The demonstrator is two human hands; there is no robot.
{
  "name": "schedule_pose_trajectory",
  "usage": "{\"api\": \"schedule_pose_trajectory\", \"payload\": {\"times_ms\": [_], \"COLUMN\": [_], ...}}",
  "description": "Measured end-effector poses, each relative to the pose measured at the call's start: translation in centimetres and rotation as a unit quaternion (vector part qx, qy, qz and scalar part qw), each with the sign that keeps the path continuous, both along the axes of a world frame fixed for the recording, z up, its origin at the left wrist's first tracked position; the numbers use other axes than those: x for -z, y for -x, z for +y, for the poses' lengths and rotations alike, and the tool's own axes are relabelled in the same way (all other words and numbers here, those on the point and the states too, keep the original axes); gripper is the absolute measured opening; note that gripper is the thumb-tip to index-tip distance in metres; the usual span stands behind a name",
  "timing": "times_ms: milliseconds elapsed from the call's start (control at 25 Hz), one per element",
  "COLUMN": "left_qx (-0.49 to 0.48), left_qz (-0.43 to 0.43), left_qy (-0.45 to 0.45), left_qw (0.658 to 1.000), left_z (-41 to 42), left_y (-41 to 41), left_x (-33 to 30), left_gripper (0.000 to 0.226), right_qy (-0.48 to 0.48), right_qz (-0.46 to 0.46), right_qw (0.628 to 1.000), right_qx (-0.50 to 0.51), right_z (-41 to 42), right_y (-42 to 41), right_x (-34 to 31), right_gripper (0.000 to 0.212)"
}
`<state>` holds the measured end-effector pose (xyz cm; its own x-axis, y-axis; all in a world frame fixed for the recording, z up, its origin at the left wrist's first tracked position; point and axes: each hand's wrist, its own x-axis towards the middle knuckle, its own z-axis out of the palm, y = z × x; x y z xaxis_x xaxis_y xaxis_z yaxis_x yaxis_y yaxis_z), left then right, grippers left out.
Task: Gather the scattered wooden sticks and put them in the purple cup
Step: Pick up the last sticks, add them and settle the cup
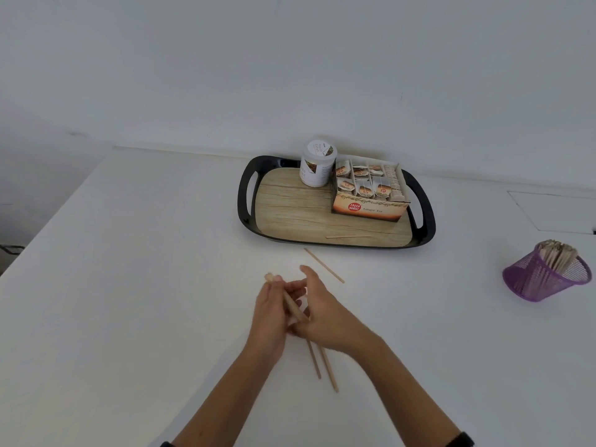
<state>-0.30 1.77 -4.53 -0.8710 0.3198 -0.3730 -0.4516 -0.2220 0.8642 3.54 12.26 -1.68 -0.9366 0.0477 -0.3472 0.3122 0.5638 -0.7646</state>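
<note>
My left hand [269,312] is closed around a bundle of wooden sticks [290,303] at the middle of the white table. My right hand [322,314] touches the bundle's lower end, its fingers partly spread; whether it grips the sticks is unclear. Two sticks [322,366] stick out below my hands, resting on the table. A single loose stick [324,265] lies just beyond my right hand. Another stick [348,236] lies on the tray's wooden floor. The purple mesh cup [545,279] stands tilted at the far right, holding several sticks.
A black-rimmed tray [245,201] sits at the back centre with a white jar [317,164] and an open ginger tea box [369,195] on it. The white table [129,285] ends at a wall behind and drops off at the left edge.
</note>
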Motion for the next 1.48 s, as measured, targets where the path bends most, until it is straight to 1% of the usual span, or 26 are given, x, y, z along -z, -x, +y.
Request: {"api": "schedule_pose_trajectory", "payload": {"times_ms": [40, 80, 120, 160, 200, 240, 280, 320, 400, 480, 560, 640, 760, 880, 1000, 1080, 1160, 1200, 1240, 1320, 1400, 1480], "left_qx": [-0.039, -0.064, -0.075, -0.079, -0.077, -0.072, -0.063, -0.051, -0.033, -0.022, -0.009, 0.007, 0.027, 0.035, 0.039, 0.039, 0.039, 0.038, 0.036, 0.029, 0.022, 0.019], "left_qz": [-0.030, -0.051, -0.072, -0.096, -0.120, -0.137, -0.147, -0.151, -0.160, -0.169, -0.177, -0.182, -0.180, -0.179, -0.180, -0.180, -0.182, -0.183, -0.185, -0.191, -0.199, -0.200], "left_qy": [-0.041, -0.071, -0.094, -0.115, -0.136, -0.159, -0.179, -0.195, -0.213, -0.231, -0.250, -0.271, -0.287, -0.284, -0.277, -0.275, -0.274, -0.273, -0.275, -0.283, -0.292, -0.299], "left_qw": [0.998, 0.994, 0.990, 0.986, 0.980, 0.975, 0.971, 0.968, 0.963, 0.958, 0.952, 0.945, 0.940, 0.941, 0.943, 0.944, 0.944, 0.944, 0.943, 0.940, 0.935, 0.933], "left_z": [-0.5, -1.1, -1.8, -2.4, -3.0, -3.5, -3.8, -4.0, -4.1, -4.2, -4.4, -4.7, -4.9, -4.9, -4.9, -5.0, -5.0, -5.0, -5.0, -4.9, -4.7, -4.6], "left_y": [0.8, 1.5, 2.2, 2.8, 3.3, 3.7, 4.0, 4.1, 4.2, 4.3, 4.4, 4.5, 4.5, 4.6, 4.6, 4.5, 4.6, 4.6, 4.6, 4.7, 4.7, 4.7], "left_x": [0.1, 0.1, 0.2, 0.4, 0.6, 0.9, 1.1, 1.3, 1.6, 1.8, 2.0, 2.3, 2.6, 2.6, 2.6, 2.6, 2.7, 2.7, 2.8, 3.0, 3.0, 2.9], "left_gripper": [0.037, 0.035, 0.034, 0.034, 0.033, 0.032, 0.029, 0.025, 0.014, 0.007, 0.010, 0.017, 0.024, 0.027, 0.028, 0.029, 0.031, 0.031, 0.032, 0.033, 0.037, 0.044], "right_qy": [-0.006, -0.021, -0.034, -0.040, -0.046, -0.066, -0.106, -0.157, -0.260, -0.353, -0.430, -0.465, -0.488, -0.488, -0.488, -0.477, -0.455, -0.425, -0.377, -0.246, -0.122, -0.044], "right_qz": [-0.028, -0.042, -0.035, -0.005, 0.038, 0.082, 0.119, 0.145, 0.158, 0.127, 0.071, 0.041, 0.034, 0.051, 0.050, 0.047, 0.079, 0.112, 0.147, 0.193, 0.185, 0.156], "right_qw": [0.998, 0.996, 0.995, 0.998, 0.998, 0.993, 0.982, 0.968, 0.943, 0.924, 0.900, 0.883, 0.871, 0.871, 0.871, 0.877, 0.887, 0.898, 0.913, 0.938, 0.958, 0.973], "right_qx": [-0.051, -0.082, -0.083, -0.054, -0.002, 0.054, 0.101, 0.131, 0.135, 0.073, -0.018, -0.060, -0.053, -0.022, -0.034, -0.038, -0.015, 0.017, 0.060, 0.148, 0.185, 0.162], "right_z": [0.9, 1.9, 3.0, 4.1, 5.2, 6.4, 7.7, 9.0, 11.4, 13.1, 13.9, 14.2, 14.1, 14.0, 14.1, 14.1, 13.6, 13.1, 12.3, 9.9, 6.7, 3.1], "right_y": [0.2, 0.4, 1.0, 1.7, 2.7, 3.8, 4.9, 6.1, 7.8, 8.9, 9.7, 10.1, 10.6, 10.8, 11.3, 11.3, 10.9, 10.6, 10.2, 9.2, 7.9, 6.6], "right_x": [-0.7, -1.3, -1.8, -2.4, -2.8, -3.0, -3.1, -3.1, -2.8, -2.1, -1.3, -0.7, 0.0, 0.6, 0.6, 0.4, 0.0, -0.3, -0.6, -1.5, -2.2, -2.3], "right_gripper": [0.104, 0.098, 0.085, 0.067, 0.048, 0.033, 0.024, 0.021, 0.023, 0.026, 0.028, 0.028, 0.026, 0.024, 0.023, 0.022, 0.021, 0.019, 0.016, 0.011, 0.008, 0.009]}}
